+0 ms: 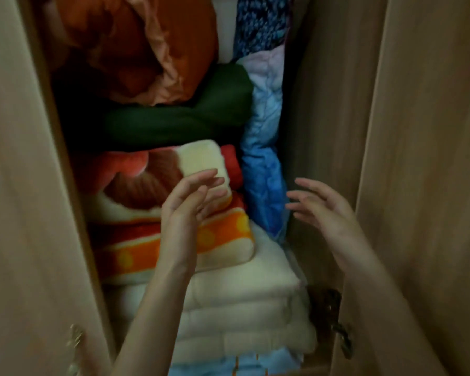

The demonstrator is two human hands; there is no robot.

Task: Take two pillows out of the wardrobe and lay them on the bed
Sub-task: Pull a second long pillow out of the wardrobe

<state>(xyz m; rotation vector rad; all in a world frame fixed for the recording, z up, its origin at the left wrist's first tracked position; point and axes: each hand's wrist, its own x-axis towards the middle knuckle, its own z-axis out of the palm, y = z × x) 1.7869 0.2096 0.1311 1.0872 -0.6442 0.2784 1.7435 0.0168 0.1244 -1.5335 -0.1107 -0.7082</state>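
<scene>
Head view shows the left hand (193, 199) and right hand (320, 207) both raised with fingers spread, apart from each other and gripping nothing, in front of the open wardrobe (323, 104). Just below them lies a folded cream quilt (242, 302), and behind the left hand an orange-and-cream blanket (136, 251). Between the hands stands a blue, possibly quilted pillow (263, 169); farther up sit a dark green bundle (179, 120) and a rust-orange pillow (147, 44).

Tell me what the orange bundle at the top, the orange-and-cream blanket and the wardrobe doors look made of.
Rust-orange bundle at the top: probably satin, glossy creased folds. Orange-and-cream patterned blanket: fuzzy fleece or wool, matt pile. Pale wardrobe doors: wood or wood-grain laminate, faint streaks; which one is unclear.
</scene>
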